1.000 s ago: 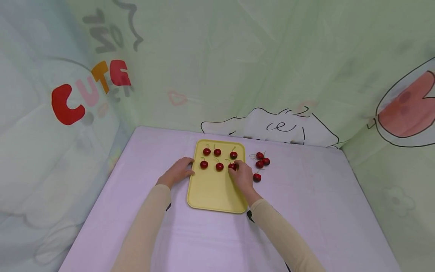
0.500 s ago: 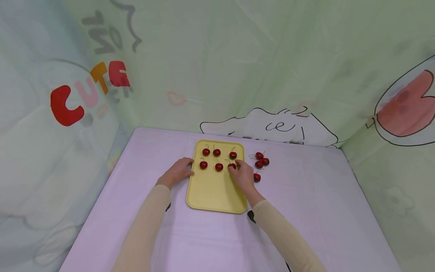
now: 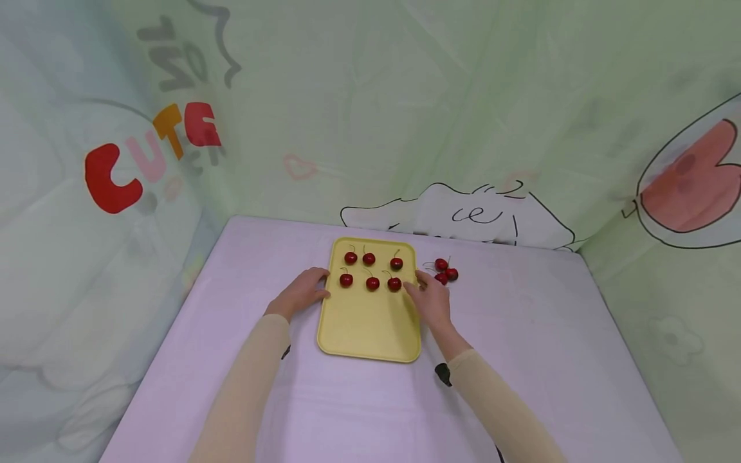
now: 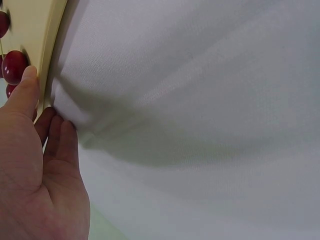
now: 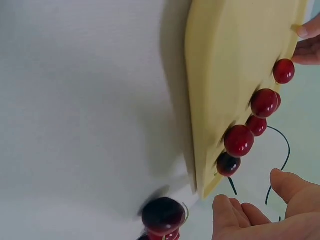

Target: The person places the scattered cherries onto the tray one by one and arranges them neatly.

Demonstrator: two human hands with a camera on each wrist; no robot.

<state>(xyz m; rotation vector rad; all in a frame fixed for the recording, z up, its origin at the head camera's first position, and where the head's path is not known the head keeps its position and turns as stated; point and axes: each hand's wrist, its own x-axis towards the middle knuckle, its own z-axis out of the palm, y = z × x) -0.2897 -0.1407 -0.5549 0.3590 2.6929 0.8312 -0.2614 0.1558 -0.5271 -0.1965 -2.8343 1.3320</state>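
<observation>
A yellow tray point(image 3: 367, 331) holds several dark red cherries with stems in two rows across its far half. My left hand point(image 3: 299, 292) rests at the tray's left side; in the left wrist view its thumb point(image 4: 27, 82) lies over the rim and the fingertips touch the outer side. Over the right rim is my right hand point(image 3: 431, 299), thumb and fingers apart with nothing between them. Just left of it, the front row's right cherry point(image 3: 394, 284) sits on the tray. Further cherries point(image 3: 452, 274) lie on the table beyond the right hand, which partly covers one.
A pale lilac cloth point(image 3: 521, 360) covers the table. Printed fabric point(image 3: 370, 116) hangs behind and at both sides. A dark object point(image 3: 443, 374) shows under the right sleeve.
My right hand has let go of the front row's right cherry and moved right, to the tray's edge. It now hides the nearest loose cherry. The left hand has stayed in place.
</observation>
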